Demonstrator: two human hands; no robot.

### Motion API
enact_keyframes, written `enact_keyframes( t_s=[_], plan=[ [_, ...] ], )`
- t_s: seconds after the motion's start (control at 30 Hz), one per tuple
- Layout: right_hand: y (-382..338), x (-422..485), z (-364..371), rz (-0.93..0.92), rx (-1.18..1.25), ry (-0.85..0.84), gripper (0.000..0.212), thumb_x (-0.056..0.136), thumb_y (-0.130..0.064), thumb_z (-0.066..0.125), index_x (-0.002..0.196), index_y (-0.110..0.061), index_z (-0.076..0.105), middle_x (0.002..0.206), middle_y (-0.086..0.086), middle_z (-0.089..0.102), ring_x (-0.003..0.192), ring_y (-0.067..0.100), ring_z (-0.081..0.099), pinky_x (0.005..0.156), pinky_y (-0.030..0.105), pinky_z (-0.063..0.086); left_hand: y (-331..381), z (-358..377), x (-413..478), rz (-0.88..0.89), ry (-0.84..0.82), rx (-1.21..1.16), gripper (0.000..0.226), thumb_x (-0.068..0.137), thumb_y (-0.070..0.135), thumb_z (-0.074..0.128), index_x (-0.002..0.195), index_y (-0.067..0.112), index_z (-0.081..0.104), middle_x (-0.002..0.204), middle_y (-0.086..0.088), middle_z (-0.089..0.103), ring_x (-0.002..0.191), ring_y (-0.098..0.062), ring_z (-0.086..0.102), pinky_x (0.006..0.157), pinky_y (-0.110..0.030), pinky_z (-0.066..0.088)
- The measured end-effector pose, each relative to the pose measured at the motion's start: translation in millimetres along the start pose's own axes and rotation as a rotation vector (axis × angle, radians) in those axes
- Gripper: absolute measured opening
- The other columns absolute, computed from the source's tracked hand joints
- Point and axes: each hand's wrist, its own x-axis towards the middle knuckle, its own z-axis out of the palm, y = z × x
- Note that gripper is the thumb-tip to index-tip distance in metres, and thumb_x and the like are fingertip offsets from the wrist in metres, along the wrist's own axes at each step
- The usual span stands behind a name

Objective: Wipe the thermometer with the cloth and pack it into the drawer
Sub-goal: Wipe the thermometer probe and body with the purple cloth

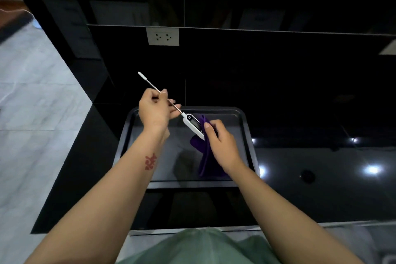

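Note:
A white digital thermometer [192, 123] with a long metal probe is held in the air above a dark tray [246, 123]. My left hand [155, 108] pinches the probe near its middle, and the capped tip points up to the left. My right hand [220, 143] holds a purple cloth [203, 156] against the lower end of the white body. The cloth hangs down from that hand over the tray. No drawer can be made out.
The tray rests on a glossy black counter [321, 178] with a black back wall and a white double socket [163, 36]. The counter ends on the left, with grey tiled floor [32, 113] beyond. A small dark round mark [307, 176] lies right of the tray.

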Motion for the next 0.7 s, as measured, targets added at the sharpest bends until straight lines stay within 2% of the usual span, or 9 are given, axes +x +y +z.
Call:
enact_keyframes(
  t_s=[0.13, 0.23, 0.3, 0.37, 0.43, 0.5, 0.6, 0.7],
  plan=[
    [0, -1, 4, 0.036, 0.182, 0.014, 0.022, 0.099, -0.044, 0.048, 0.106, -0.027, 0.06, 0.087, -0.005, 0.069, 0.077, 0.008, 0.067, 0.072, 0.032, 0.056, 0, -3, -1, -0.012, -0.064, -0.024, 0.02, 0.1, 0.022, 0.052, 0.082, 0.017, 0.048, 0.082, -0.01, 0.062, 0.075, -0.022, 0.071, 0.057, -0.027, 0.058],
    [-4, 0, 7, 0.052, 0.289, 0.052, 0.02, 0.098, -0.044, 0.049, 0.105, -0.028, 0.059, 0.088, -0.005, 0.069, 0.076, 0.007, 0.065, 0.072, 0.028, 0.054, -6, -2, -9, -0.016, -0.238, 0.133, 0.009, 0.098, 0.027, 0.056, 0.091, 0.021, 0.058, 0.089, 0.0, 0.061, 0.08, -0.012, 0.059, 0.067, -0.018, 0.046],
    [-8, 1, 7, 0.026, 0.313, 0.069, 0.019, 0.099, -0.042, 0.049, 0.106, -0.026, 0.058, 0.084, -0.008, 0.065, 0.07, -0.001, 0.06, 0.067, 0.019, 0.05, -17, -2, -21, -0.047, -0.333, 0.262, 0.019, 0.095, 0.035, 0.06, 0.102, 0.018, 0.065, 0.091, 0.007, 0.062, 0.08, 0.0, 0.056, 0.067, -0.013, 0.039],
    [-10, 1, 7, 0.001, 0.318, 0.075, 0.019, 0.1, -0.039, 0.049, 0.108, -0.023, 0.057, 0.084, -0.011, 0.063, 0.068, -0.008, 0.056, 0.065, 0.011, 0.046, -26, -3, -31, -0.101, -0.349, 0.317, 0.03, 0.093, 0.042, 0.061, 0.103, 0.015, 0.068, 0.087, 0.011, 0.064, 0.076, 0.006, 0.055, 0.064, -0.009, 0.038],
    [-9, 0, 9, 0.0, 0.299, 0.076, 0.019, 0.099, -0.04, 0.049, 0.108, -0.023, 0.054, 0.087, -0.01, 0.063, 0.073, -0.005, 0.058, 0.068, 0.014, 0.048, -30, -4, -37, -0.127, -0.35, 0.312, 0.027, 0.094, 0.037, 0.061, 0.098, 0.012, 0.071, 0.086, 0.01, 0.067, 0.074, 0.007, 0.058, 0.061, -0.006, 0.039],
    [-5, -3, 10, 0.013, 0.268, 0.07, 0.019, 0.099, -0.041, 0.049, 0.106, -0.024, 0.049, 0.089, -0.006, 0.063, 0.077, 0.005, 0.061, 0.07, 0.023, 0.051, -30, -6, -37, -0.091, -0.33, 0.317, 0.025, 0.094, 0.032, 0.062, 0.094, 0.009, 0.072, 0.091, 0.001, 0.07, 0.08, 0.0, 0.059, 0.065, -0.01, 0.04],
    [0, -7, 10, 0.029, 0.25, 0.088, 0.021, 0.099, -0.04, 0.049, 0.103, -0.021, 0.042, 0.083, -0.002, 0.061, 0.069, 0.009, 0.06, 0.064, 0.03, 0.052, -25, -9, -34, -0.051, -0.275, 0.289, 0.024, 0.096, 0.029, 0.059, 0.09, 0.009, 0.068, 0.089, 0.0, 0.067, 0.082, -0.005, 0.055, 0.068, -0.015, 0.038],
    [12, -6, 3, 0.19, 0.284, 0.124, 0.028, 0.098, -0.041, 0.051, 0.108, -0.017, 0.042, 0.09, 0.0, 0.06, 0.076, 0.011, 0.061, 0.068, 0.029, 0.051, -18, -18, -22, -0.029, -0.254, 0.298, 0.014, 0.099, 0.024, 0.055, 0.087, 0.016, 0.058, 0.089, 0.002, 0.066, 0.083, -0.008, 0.054, 0.069, -0.016, 0.037]
  ],
)
